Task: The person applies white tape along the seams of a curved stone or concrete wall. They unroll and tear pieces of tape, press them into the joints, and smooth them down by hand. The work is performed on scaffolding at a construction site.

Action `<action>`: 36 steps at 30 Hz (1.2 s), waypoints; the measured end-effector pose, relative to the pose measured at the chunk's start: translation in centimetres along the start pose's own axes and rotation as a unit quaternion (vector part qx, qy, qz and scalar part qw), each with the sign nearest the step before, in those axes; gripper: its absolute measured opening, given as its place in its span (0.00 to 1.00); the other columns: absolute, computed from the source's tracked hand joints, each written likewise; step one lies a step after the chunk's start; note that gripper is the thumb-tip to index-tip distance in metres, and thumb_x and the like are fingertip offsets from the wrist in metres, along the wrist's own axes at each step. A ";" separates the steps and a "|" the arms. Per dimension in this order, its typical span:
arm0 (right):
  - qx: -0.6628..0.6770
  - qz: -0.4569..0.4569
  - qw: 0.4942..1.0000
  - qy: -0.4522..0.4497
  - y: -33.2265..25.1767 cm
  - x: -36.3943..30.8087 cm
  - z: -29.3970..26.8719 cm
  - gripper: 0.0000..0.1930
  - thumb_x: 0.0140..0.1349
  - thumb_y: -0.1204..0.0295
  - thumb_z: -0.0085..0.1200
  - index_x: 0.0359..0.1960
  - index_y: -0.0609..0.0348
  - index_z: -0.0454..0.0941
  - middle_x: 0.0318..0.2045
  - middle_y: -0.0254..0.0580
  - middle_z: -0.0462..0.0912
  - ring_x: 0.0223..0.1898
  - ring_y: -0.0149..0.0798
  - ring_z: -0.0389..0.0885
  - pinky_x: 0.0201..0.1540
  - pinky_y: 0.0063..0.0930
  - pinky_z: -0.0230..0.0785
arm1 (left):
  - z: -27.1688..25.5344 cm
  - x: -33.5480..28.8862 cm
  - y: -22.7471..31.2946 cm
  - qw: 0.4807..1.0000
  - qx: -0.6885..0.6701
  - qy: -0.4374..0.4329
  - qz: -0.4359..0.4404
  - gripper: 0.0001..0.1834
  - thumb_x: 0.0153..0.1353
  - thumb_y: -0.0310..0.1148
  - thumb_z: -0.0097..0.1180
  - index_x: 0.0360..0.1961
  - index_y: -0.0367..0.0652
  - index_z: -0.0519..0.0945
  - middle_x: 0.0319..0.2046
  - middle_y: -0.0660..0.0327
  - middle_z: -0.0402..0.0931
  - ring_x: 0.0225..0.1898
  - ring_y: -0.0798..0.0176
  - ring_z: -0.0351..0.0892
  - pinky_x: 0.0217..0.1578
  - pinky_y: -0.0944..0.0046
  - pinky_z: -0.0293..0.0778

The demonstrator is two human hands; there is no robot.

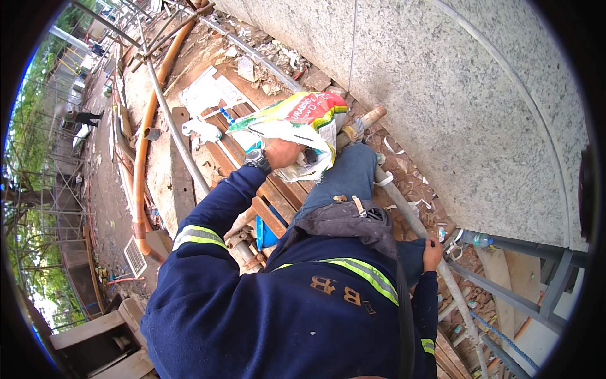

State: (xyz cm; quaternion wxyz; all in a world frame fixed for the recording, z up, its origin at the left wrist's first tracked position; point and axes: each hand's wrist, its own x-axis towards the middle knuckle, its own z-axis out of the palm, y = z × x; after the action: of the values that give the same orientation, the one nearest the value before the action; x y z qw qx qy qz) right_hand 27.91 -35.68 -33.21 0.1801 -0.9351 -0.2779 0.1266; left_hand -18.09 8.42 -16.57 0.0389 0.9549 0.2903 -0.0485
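A white woven plastic sack (323,129) with red, yellow and green print lies crumpled across the planks and poles by my leg. My left hand (285,153), with a dark watch (257,159) at its wrist, reaches into the sack's open mouth. Its fingers are hidden inside, and the contents are mostly hidden too. At the right, beside my bent knee, my right hand (432,254) is curled at a grey metal pipe (413,221) and looks closed on it. Some of its fingers are out of sight.
Wooden planks (273,201) run beneath the sack. A long orange pipe (144,145) and scaffold tubes lie at the left. A rough grey concrete wall (442,82) rises at the right. Below are rubble and scraps, a plastic bottle (478,240) and a blue object (265,234).
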 end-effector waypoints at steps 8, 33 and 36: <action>0.025 0.001 0.999 -0.044 0.0 0.7 -0.1 0.14 0.62 0.63 0.62 0.46 0.57 0.85 0.49 0.48 0.84 0.53 0.50 0.81 0.58 0.40 0.71 | -6.0 -3.5 -0.7 0.944 -0.321 0.036 -0.064 0.19 0.60 0.36 0.64 0.49 0.36 0.81 0.38 0.51 0.83 0.38 0.54 0.83 0.43 0.58 0.78; 0.665 -0.222 0.693 -0.167 -35.4 -5.3 -21.2 0.12 0.76 0.73 0.44 0.52 0.65 0.76 0.30 0.30 0.75 0.32 0.24 0.69 0.41 0.22 0.66 | -19.2 3.8 17.1 0.633 -0.746 0.193 0.078 0.09 0.76 0.31 0.48 0.45 0.36 0.77 0.37 0.58 0.84 0.39 0.69 0.80 0.46 0.66 0.76; 0.668 -0.192 0.705 -0.140 -35.2 -5.3 -21.4 0.12 0.75 0.75 0.41 0.50 0.65 0.77 0.26 0.29 0.72 0.29 0.22 0.66 0.36 0.20 0.62 | -20.1 3.7 17.1 0.654 -0.739 0.132 0.091 0.13 0.75 0.34 0.50 0.52 0.35 0.76 0.39 0.58 0.83 0.40 0.69 0.79 0.46 0.67 0.75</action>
State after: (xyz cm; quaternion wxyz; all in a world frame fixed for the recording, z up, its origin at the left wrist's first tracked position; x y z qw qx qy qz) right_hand 14.18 -16.90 1.20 0.7373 -0.4677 -0.3159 0.3713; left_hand -4.10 -1.72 3.71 0.6976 0.6285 0.1442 0.3124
